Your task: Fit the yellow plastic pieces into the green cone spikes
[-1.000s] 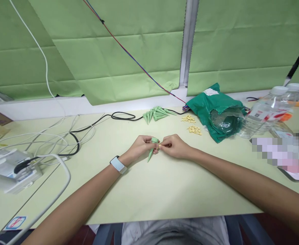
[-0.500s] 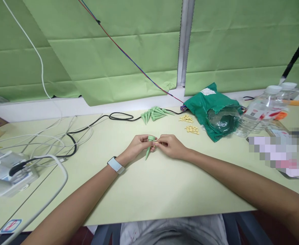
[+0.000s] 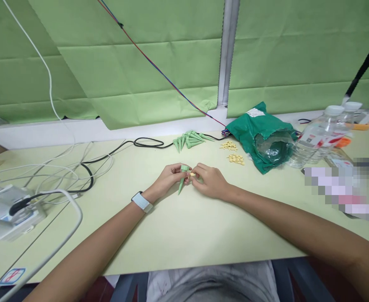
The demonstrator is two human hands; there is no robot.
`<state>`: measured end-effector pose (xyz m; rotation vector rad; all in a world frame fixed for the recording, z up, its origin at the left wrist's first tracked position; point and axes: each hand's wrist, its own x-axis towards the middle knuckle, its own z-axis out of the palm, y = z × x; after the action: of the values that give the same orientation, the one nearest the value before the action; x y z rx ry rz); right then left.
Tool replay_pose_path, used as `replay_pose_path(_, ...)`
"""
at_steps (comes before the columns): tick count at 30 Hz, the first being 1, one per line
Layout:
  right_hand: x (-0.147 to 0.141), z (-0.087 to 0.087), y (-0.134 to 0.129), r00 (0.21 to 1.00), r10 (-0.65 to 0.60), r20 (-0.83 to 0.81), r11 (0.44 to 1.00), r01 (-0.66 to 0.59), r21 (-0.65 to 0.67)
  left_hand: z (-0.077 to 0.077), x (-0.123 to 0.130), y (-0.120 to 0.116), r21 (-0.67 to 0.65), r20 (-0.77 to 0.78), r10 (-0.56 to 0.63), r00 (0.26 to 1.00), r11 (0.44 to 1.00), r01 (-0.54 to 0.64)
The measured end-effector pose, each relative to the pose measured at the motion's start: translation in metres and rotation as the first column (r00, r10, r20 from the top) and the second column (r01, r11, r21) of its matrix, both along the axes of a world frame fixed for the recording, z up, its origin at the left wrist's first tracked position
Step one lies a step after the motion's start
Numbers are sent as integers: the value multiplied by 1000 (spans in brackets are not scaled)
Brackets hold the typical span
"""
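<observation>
My left hand (image 3: 169,178) holds a green spike (image 3: 181,183) with its wide cap up and its tip pointing down over the table. Close against it, my right hand (image 3: 210,181) pinches a small yellow piece (image 3: 192,174) at the side of the spike. Behind my hands lies a heap of similar green spikes (image 3: 193,139). Two small piles of yellow pieces rest to its right, one farther back (image 3: 229,145) and one nearer (image 3: 236,159).
A torn green bag (image 3: 250,130) and clear plastic bottles (image 3: 316,134) stand at the back right. White and black cables and a power strip (image 3: 11,214) cover the left of the table (image 3: 203,235). A blurred-out flat object lies at the right.
The fingers of my right hand have shifted slightly, and the yellow piece shows more between them. The whole view has moved a little; the spike stays in my left hand.
</observation>
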<state>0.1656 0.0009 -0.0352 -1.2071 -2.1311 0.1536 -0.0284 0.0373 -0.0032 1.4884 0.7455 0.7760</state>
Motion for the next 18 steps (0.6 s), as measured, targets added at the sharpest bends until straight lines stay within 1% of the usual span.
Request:
replay_pose_path(3,1,1,0,1000,9,7,1000,-9,-7,-2,0,2,-5,8,5,1000,1000,-5)
replay_pose_path(6,1,-2,1,999,4,-42,1000,-3,6,-3,0,2,21,-10,23,1000,1000,-23)
replay_pose_path(9,1,-4,2,996,-17,-83,1000,18,14,-3,0,2,42,-37,18,999,999,-16)
replay_pose_path(13,0,-2,1,996,-42,-75,999,42,7,-4,-1,3,51,-30,11,999,999,-10)
replay_pose_path(16,0,1,0,998,-12,-55,1000,13,17,-5,-1,4,35,-17,18,1000,999,-18)
replay_pose_path(18,0,0,1,998,25,-61,999,-23,35,-5,-1,4,36,-16,3,1000,999,-2)
